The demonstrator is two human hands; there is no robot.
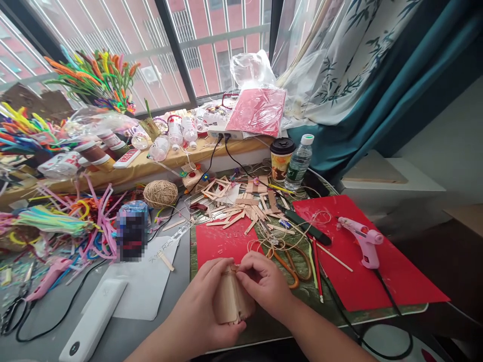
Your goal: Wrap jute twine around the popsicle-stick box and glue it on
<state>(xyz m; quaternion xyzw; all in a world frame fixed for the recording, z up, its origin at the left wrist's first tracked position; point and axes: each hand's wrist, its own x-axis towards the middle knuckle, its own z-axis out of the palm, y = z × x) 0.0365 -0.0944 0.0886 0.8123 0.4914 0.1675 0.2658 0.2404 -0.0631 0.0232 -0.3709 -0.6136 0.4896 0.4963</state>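
The left hand clasped a wooden box; the right hand pressed its fingertips together at the top, on what I couldn't tell. Seemingly light, stiff, fragile-seamed, it suited a flat-sided grip, with red paper beyond.

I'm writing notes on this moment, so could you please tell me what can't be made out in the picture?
All in the head view:
- Wooden piece: its far left side, covered by the left hand.
- Right hand: whether its fingertips pinch anything small, hidden by its own fingers.
- Blue packet: most of its front, pixelated.
- White device: its near end, cut off by the bottom edge.
- Bottle: its label's small print, too small.
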